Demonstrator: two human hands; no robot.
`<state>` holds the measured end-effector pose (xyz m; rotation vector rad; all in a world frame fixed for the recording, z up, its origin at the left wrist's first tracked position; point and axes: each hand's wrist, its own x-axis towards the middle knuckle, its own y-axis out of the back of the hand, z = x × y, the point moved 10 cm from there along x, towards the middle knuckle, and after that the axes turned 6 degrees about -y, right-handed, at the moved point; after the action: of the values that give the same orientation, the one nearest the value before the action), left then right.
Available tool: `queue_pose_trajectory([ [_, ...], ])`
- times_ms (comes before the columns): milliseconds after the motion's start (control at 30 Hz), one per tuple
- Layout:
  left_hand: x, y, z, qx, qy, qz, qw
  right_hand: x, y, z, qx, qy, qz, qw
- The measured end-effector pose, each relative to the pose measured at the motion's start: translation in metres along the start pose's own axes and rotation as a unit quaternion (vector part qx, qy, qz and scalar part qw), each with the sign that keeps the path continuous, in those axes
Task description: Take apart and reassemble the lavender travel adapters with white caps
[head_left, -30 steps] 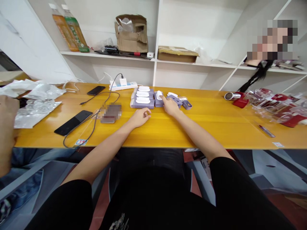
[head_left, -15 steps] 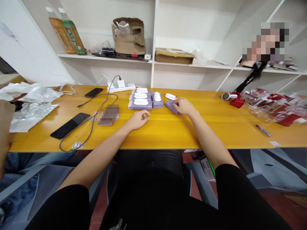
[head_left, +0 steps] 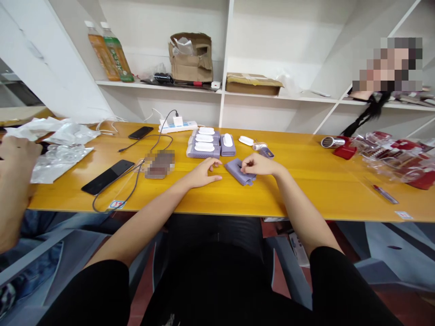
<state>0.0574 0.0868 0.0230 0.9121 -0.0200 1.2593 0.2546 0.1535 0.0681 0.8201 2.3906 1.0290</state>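
Observation:
My right hand (head_left: 255, 164) pinches a purple plastic housing (head_left: 234, 168) that lies tilted on the yellow table, its fingertips bent over the top. My left hand (head_left: 204, 174) rests just left of that housing with fingers apart and holds nothing. Behind both hands stands a group of purple boxes (head_left: 204, 153) with white ribbed oval pieces on top. Another purple box (head_left: 228, 150) with a white oval piece is beside them. A loose white oval piece (head_left: 245, 140) lies farther right. Near it, behind my right hand, are a small clear part (head_left: 260, 146) and a purple part (head_left: 267, 153).
To the left lie a large black phone (head_left: 108, 177), a smaller phone (head_left: 140, 132), a dark cable (head_left: 136, 181) and a power strip (head_left: 181, 127). A co-worker's hand (head_left: 16, 156) is at plastic bags. Red parts in clear wrap (head_left: 401, 158) and a pen (head_left: 385, 194) are right.
My right hand has drawn the purple housing towards me and left, uncovering the small parts behind it. My left hand's fingers have opened more. The view has shifted slightly.

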Motion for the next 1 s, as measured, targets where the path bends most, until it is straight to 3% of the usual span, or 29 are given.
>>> queue_pose_trajectory([
  [233, 0.002, -0.006, 0.008, -0.004, -0.036, -0.036, 0.999, 0.011, -0.035, -0.040, 0.133, 0.138, -0.009, 0.982],
  [300, 0.003, -0.008, 0.007, 0.006, -0.034, -0.054, 0.998, 0.016, -0.035, -0.045, 0.157, 0.161, 0.014, 0.974],
  [367, 0.003, -0.010, 0.005, 0.010, -0.016, -0.070, 0.997, 0.024, -0.020, -0.038, 0.151, 0.152, 0.079, 0.973],
  [500, 0.003, -0.010, 0.007, 0.007, 0.000, -0.075, 0.997, 0.039, 0.042, 0.003, -0.015, 0.006, 0.281, 0.959],
  [567, 0.003, -0.010, 0.008, 0.007, -0.002, -0.070, 0.998, 0.047, 0.067, 0.022, -0.167, -0.094, 0.313, 0.930],
  [633, 0.004, -0.009, 0.008, 0.010, 0.000, -0.067, 0.998, 0.059, 0.081, 0.040, -0.304, -0.181, 0.282, 0.892],
  [700, 0.004, -0.009, 0.007, 0.011, 0.006, -0.067, 0.998, 0.070, 0.090, 0.051, -0.346, -0.216, 0.259, 0.875],
  [1000, -0.002, -0.004, 0.001, -0.025, 0.025, -0.081, 0.996, 0.111, 0.079, 0.077, -0.371, -0.299, 0.190, 0.858],
])
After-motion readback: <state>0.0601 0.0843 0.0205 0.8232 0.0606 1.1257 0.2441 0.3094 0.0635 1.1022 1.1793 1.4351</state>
